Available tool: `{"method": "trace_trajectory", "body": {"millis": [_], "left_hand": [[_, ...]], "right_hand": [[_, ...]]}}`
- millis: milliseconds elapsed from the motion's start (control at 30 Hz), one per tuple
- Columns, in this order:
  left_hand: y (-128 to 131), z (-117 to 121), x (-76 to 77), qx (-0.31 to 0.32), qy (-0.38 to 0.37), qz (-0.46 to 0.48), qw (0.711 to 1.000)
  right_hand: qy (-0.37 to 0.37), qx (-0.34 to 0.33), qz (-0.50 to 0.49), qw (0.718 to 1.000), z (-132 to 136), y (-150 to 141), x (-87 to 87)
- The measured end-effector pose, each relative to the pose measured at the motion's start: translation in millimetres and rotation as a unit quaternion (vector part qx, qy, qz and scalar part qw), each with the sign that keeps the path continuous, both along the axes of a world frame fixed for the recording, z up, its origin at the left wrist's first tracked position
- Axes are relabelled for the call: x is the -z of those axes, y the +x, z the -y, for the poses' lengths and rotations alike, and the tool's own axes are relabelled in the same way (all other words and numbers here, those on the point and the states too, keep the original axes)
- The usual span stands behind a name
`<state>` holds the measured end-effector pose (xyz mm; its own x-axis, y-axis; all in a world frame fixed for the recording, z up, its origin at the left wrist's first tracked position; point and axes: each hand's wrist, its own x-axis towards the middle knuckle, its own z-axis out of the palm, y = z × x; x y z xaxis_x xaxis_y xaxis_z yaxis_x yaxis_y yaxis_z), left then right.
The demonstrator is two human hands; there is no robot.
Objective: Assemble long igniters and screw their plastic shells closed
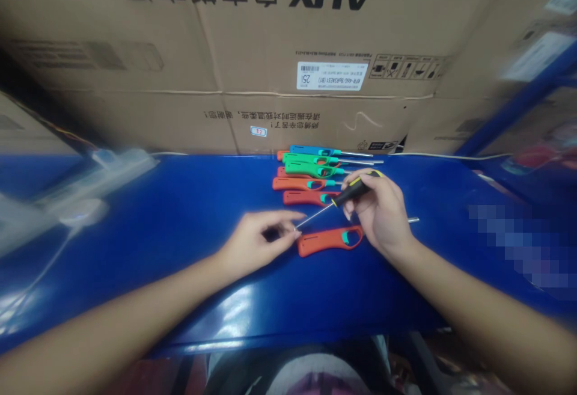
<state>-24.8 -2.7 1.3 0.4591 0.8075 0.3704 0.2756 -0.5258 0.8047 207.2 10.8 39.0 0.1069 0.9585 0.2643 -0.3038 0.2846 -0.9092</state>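
My right hand (381, 211) grips a black and yellow screwdriver (349, 192) by its handle, the thin shaft slanting down to the left. My left hand (259, 240) pinches at the shaft's tip, right by the end of an orange long-nosed lighter (327, 241) lying flat on the blue table (180, 220). That lighter's metal nose pokes out to the right of my right wrist. Whether a screw sits between my left fingers is too small to tell.
Behind my hands lies a pile of several more lighters (315, 172) in orange, green and blue. A large AUX cardboard box (279, 52) walls off the table's back. A blurred white power strip with a cable (90, 184) lies at the left. A blue post rises at the right.
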Motion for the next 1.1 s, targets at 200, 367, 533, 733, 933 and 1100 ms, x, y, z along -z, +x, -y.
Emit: {"method": "trace_trajectory", "body": {"millis": [200,367,533,733,933,1100], "left_hand": [[0.5,0.3,-1.1,-0.015,0.007,-0.009,1.0],[-0.2,-1.3,-1.2,-0.034,0.008,-0.016,0.999],[-0.3,-1.1,-4.6,-0.042,0.02,-0.035,0.998],[0.2,-0.2,-5.4,-0.041,0.015,-0.033,0.999],[0.1,-0.4,-5.8,-0.046,0.017,-0.032,0.998],[0.0,-0.5,-4.1,-0.054,0.005,-0.029,0.998]], "right_hand": [[0.001,-0.001,0.0,1.0,0.2,0.7,0.3],[0.002,-0.002,0.001,1.0,-0.1,0.7,0.2],[0.002,0.002,-0.007,1.0,0.2,0.1,0.0],[0.006,0.007,-0.001,1.0,0.0,0.7,-0.1],[0.009,0.014,-0.001,1.0,0.8,0.4,-0.3],[0.027,0.022,0.027,0.999,5.0,-1.3,0.2]]}}
